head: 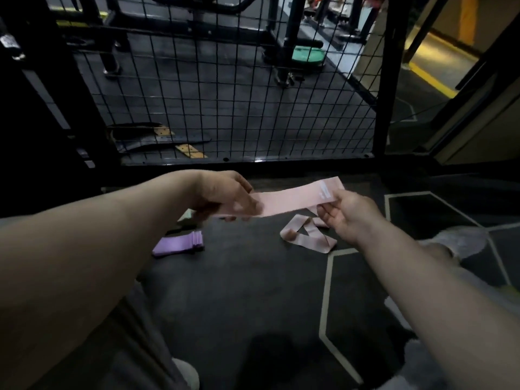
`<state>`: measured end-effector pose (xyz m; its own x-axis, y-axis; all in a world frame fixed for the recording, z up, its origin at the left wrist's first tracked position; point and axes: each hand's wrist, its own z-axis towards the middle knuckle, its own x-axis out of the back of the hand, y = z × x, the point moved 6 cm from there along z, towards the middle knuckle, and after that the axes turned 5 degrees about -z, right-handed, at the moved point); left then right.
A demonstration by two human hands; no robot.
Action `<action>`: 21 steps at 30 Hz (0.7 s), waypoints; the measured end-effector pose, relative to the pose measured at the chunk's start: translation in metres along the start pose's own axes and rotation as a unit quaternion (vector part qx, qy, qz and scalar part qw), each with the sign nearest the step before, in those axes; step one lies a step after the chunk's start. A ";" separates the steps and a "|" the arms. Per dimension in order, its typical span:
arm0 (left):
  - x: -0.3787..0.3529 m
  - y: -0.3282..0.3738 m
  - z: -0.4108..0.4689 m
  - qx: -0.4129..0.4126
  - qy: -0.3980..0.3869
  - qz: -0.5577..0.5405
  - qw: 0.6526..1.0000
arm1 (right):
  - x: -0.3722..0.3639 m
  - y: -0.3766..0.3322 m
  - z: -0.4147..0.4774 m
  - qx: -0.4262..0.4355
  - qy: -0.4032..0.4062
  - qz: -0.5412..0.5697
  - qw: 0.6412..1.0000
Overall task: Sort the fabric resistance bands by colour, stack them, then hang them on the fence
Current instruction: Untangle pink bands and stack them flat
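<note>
A flat pink fabric band (292, 199) is stretched between both hands above the dark floor. My left hand (225, 195) grips its left end and my right hand (347, 213) pinches its right end near a white label. Below it, loose pink bands (302, 235) lie crumpled on the floor. A neat stack of purple bands (180, 243) lies to the left, under my left forearm. A pale green piece (186, 214) shows just behind the left hand, mostly hidden. The black wire mesh fence (225, 88) stands straight ahead.
Beyond the fence are gym machine frames, a green weight plate (308, 56) and belts (157, 137) on the floor. A black fence post (388, 80) stands at right. My knees and a light shoe (461, 240) frame the floor patch with grey line markings.
</note>
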<state>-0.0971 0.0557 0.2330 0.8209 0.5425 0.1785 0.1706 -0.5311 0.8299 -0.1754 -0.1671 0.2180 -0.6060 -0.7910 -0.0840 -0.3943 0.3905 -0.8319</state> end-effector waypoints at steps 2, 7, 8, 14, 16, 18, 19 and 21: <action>0.004 -0.017 0.005 0.042 0.012 0.019 0.999 | 0.004 0.018 0.018 -0.025 0.008 0.000 1.000; 0.033 -0.088 0.029 0.161 0.104 -0.009 0.981 | -0.008 0.093 0.061 -0.115 -0.013 -0.068 0.991; 0.038 -0.104 0.037 0.181 0.128 -0.025 0.975 | -0.009 0.111 0.069 -0.136 -0.012 -0.078 0.987; 0.007 -0.198 0.075 0.311 0.086 0.033 0.946 | 0.017 0.205 0.106 -0.249 0.044 -0.128 0.959; -0.004 -0.224 0.083 0.325 0.099 0.035 0.940 | 0.029 0.229 0.115 -0.276 0.062 -0.146 0.948; -0.016 -0.246 0.094 0.336 0.111 0.022 0.935 | 0.038 0.246 0.125 -0.294 0.081 -0.161 0.939; -0.019 -0.255 0.098 0.339 0.128 0.007 0.932 | 0.041 0.252 0.131 -0.297 0.086 -0.171 0.936; -0.017 -0.268 0.107 0.339 0.187 -0.036 0.922 | 0.043 0.260 0.142 -0.293 0.096 -0.187 0.933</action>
<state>-0.0987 0.1190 -0.0491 0.5711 0.7107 0.4108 0.6216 -0.7012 0.3492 -0.2060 -0.1665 -0.0795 -0.4401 -0.8467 0.2992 -0.8791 0.3384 -0.3355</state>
